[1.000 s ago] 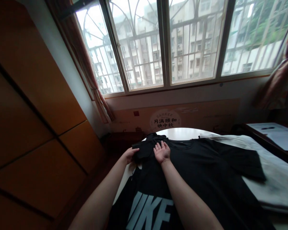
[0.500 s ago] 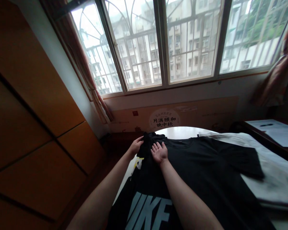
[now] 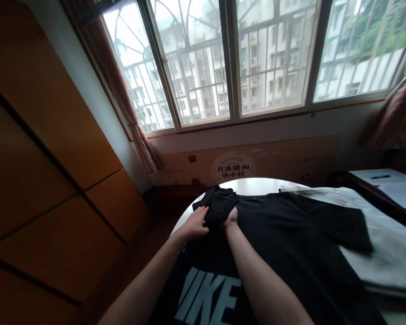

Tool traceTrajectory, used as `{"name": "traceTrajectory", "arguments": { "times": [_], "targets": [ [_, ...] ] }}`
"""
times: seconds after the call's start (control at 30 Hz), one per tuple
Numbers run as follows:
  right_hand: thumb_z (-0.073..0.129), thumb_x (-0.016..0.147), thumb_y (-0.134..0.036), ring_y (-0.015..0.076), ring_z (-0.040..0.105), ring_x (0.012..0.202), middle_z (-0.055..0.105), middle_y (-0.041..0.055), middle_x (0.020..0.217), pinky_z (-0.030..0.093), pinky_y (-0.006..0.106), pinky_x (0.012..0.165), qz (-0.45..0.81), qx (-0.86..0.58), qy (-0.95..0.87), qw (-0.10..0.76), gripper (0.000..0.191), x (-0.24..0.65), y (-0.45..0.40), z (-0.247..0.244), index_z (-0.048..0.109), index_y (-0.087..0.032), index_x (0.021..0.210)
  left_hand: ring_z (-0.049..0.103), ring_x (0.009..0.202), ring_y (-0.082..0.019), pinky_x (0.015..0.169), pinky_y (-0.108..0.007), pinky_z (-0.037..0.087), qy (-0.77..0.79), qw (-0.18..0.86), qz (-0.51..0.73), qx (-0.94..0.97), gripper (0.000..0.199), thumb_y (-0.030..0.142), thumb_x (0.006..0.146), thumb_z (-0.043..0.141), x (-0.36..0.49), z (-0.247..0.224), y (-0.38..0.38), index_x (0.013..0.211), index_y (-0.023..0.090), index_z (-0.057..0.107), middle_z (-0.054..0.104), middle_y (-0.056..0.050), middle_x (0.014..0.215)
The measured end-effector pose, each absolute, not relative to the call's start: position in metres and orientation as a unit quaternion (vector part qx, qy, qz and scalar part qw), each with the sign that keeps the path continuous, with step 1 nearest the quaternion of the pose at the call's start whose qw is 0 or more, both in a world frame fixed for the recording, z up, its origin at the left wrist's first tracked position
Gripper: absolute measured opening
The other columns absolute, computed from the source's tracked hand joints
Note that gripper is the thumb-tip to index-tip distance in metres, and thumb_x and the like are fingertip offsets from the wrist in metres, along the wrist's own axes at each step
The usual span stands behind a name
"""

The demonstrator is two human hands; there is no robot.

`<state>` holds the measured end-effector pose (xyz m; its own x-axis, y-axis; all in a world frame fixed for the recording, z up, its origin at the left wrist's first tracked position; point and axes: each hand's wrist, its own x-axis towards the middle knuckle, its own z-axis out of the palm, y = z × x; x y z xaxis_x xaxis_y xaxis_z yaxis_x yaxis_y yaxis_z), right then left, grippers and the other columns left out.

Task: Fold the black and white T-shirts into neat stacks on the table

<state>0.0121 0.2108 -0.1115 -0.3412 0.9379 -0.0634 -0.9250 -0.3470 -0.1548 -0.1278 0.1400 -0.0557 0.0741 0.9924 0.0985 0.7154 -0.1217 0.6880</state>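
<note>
A black T-shirt [image 3: 277,234] with large grey letters lies spread over a white round table [image 3: 250,184]. Its left part is folded inward near the collar. My left hand [image 3: 196,223] holds the folded sleeve area, thumb and fingers on the cloth. My right hand [image 3: 232,218] is beside it, palm up, with its fingers hidden under the folded black cloth. A bit of yellow print shows by my left fingertips.
Pale folded cloth [image 3: 389,239] lies under the shirt's right sleeve. A dark side table with papers [image 3: 392,185] stands at the right. Wooden cabinets [image 3: 37,180] fill the left side, and a barred window is ahead.
My left hand has moved right and nearer, bringing the sleeve cloth over my right hand. The right fingers, visible before, are now covered, and most of the yellow print is hidden.
</note>
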Motion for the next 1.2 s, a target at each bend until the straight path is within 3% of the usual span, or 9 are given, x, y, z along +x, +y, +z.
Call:
{"name": "traceTrajectory", "arguments": {
  "times": [0.13, 0.27, 0.37, 0.57, 0.67, 0.8, 0.93, 1.07, 1.2],
  "targets": [
    [0.034, 0.094, -0.051, 0.022, 0.063, 0.119, 0.076, 0.0087, 0.105, 0.039, 0.05, 0.114, 0.809, -0.076, -0.053, 0.581, 0.053, 0.016, 0.206, -0.103, 0.074, -0.018, 0.104, 0.037, 0.142, -0.039, 0.12, -0.056, 0.023, 0.648, 0.062, 0.186, 0.736, 0.066, 0.008, 0.076, 0.063, -0.119, -0.071, 0.116, 0.141, 0.018, 0.057, 0.047, -0.018, 0.151],
    [0.036, 0.094, -0.049, 0.021, 0.065, 0.116, 0.076, 0.0073, 0.106, 0.038, 0.049, 0.115, 0.797, -0.058, -0.046, 0.599, 0.049, 0.019, 0.203, -0.095, 0.073, -0.019, 0.106, 0.057, 0.114, -0.03, 0.104, -0.043, 0.045, 0.622, -0.005, 0.15, 0.769, 0.043, 0.01, 0.093, 0.041, -0.115, -0.071, 0.113, 0.119, 0.021, 0.073, 0.065, -0.014, 0.115],
    [0.036, 0.094, -0.049, 0.0219, 0.067, 0.112, 0.076, 0.0081, 0.106, 0.04, 0.049, 0.113, 0.799, -0.072, -0.036, 0.595, 0.049, 0.02, 0.199, -0.092, 0.073, -0.019, 0.106, 0.059, 0.102, -0.028, 0.097, -0.041, 0.048, 0.598, -0.025, 0.132, 0.79, 0.043, 0.01, 0.096, 0.037, -0.118, -0.07, 0.112, 0.112, 0.022, 0.075, 0.065, -0.013, 0.101],
    [0.023, 0.1, -0.052, 0.0257, 0.067, 0.112, 0.072, 0.0136, 0.113, 0.044, 0.057, 0.107, 0.761, -0.193, 0.051, 0.617, 0.06, 0.035, 0.197, -0.078, 0.065, -0.014, 0.12, 0.059, 0.102, -0.028, 0.095, -0.041, 0.05, 0.565, -0.034, 0.096, 0.819, 0.042, 0.006, 0.088, 0.045, -0.124, -0.066, 0.111, 0.107, 0.024, 0.079, 0.066, -0.012, 0.104],
    [0.021, 0.1, -0.054, 0.0235, 0.055, 0.131, 0.06, 0.0145, 0.137, 0.033, 0.055, 0.116, 0.694, -0.24, 0.079, 0.674, 0.06, 0.065, 0.208, -0.062, 0.055, -0.018, 0.133, 0.056, 0.117, -0.031, 0.106, -0.045, 0.046, 0.561, -0.015, 0.079, 0.824, 0.043, 0.008, 0.081, 0.055, -0.128, -0.059, 0.109, 0.112, 0.025, 0.078, 0.064, -0.011, 0.125],
    [0.024, 0.099, -0.055, 0.0147, 0.043, 0.143, 0.049, 0.0033, 0.151, 0.018, 0.046, 0.124, 0.593, -0.268, 0.085, 0.754, 0.053, 0.113, 0.224, -0.039, 0.053, -0.03, 0.136, 0.046, 0.136, -0.032, 0.12, -0.046, 0.034, 0.58, 0.054, 0.128, 0.803, 0.046, 0.017, 0.079, 0.06, -0.123, -0.047, 0.124, 0.122, 0.025, 0.073, 0.057, -0.008, 0.144],
    [0.029, 0.097, -0.053, 0.0141, 0.054, 0.133, 0.058, 0.0023, 0.142, 0.024, 0.048, 0.123, 0.548, -0.272, 0.08, 0.787, 0.047, 0.14, 0.227, -0.023, 0.057, -0.032, 0.129, 0.039, 0.144, -0.027, 0.124, -0.04, 0.025, 0.596, 0.069, 0.168, 0.782, 0.052, 0.027, 0.091, 0.049, -0.09, -0.047, 0.168, 0.141, 0.015, 0.058, 0.05, -0.012, 0.152],
    [0.033, 0.094, -0.051, 0.015, 0.058, 0.128, 0.061, 0.0032, 0.136, 0.028, 0.049, 0.121, 0.537, -0.283, 0.092, 0.789, 0.044, 0.144, 0.226, -0.021, 0.058, -0.031, 0.124, 0.023, 0.151, -0.037, 0.125, -0.054, 0.01, 0.641, 0.057, 0.116, 0.757, 0.067, 0.04, 0.093, 0.049, -0.056, -0.067, 0.215, 0.149, 0.004, 0.043, 0.034, -0.023, 0.159],
    [0.034, 0.091, -0.049, 0.0174, 0.059, 0.127, 0.06, 0.0059, 0.136, 0.031, 0.052, 0.119, 0.536, -0.297, 0.11, 0.783, 0.042, 0.144, 0.229, -0.029, 0.056, -0.029, 0.121, 0.02, 0.152, -0.04, 0.123, -0.06, 0.008, 0.669, 0.053, 0.071, 0.738, 0.079, 0.052, 0.09, 0.053, -0.056, -0.087, 0.233, 0.152, 0.007, 0.037, 0.028, -0.025, 0.161]
  ]
}}
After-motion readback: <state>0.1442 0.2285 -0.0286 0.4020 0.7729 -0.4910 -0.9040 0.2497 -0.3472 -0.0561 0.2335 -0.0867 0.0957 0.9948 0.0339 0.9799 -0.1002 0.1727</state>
